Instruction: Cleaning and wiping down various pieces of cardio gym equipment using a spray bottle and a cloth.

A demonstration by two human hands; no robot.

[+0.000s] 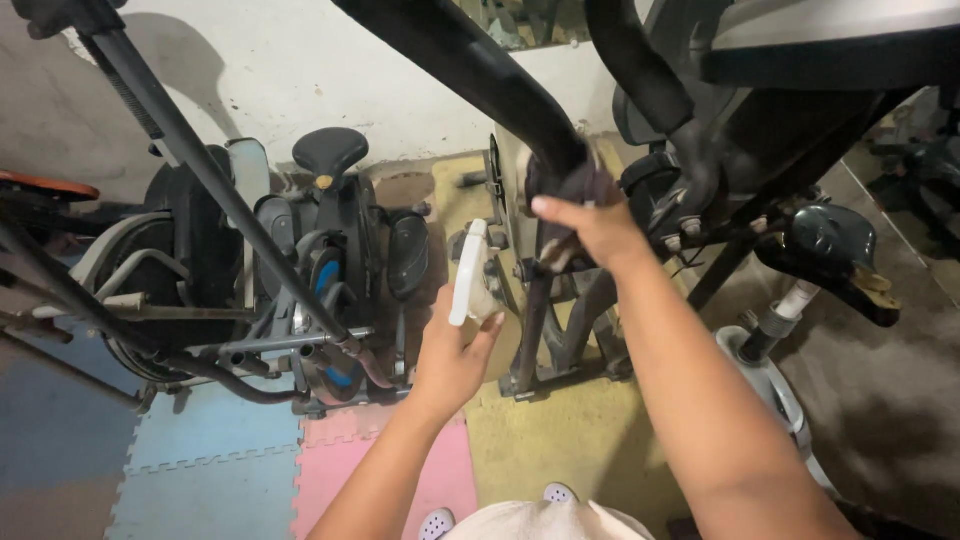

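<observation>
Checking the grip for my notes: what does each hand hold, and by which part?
Left hand holds a white spray bottle by its lower body; right hand presses a dark cloth around the black bar.

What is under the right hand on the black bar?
A dark cloth lies under the right hand, pressed around the black bar. The stretch of bar beneath the cloth is covered, so its surface cannot be seen.

White bottle [468,275], seemingly dark cloth [562,215]

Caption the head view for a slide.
Right hand presses dark cloth on exercise machine bar; left hand holds white spray bottle.
</observation>
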